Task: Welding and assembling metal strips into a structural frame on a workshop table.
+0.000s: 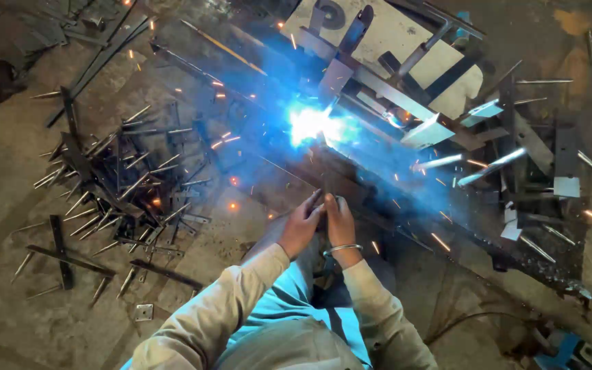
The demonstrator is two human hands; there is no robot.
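A bright welding arc (312,123) burns where a dark steel frame (405,181) meets a grey bracket (337,79), above and ahead of the hands. A thin rod (324,175), probably an electrode, is gripped by the left hand (301,226) and the right hand (340,218), both closed around its near end and touching each other. For a sound bead, the rod is best kept steady, the arc short, and travel slow along the joint. Sparks (224,137) are thrown left toward a heap of pointed steel spikes (121,185) on the floor.
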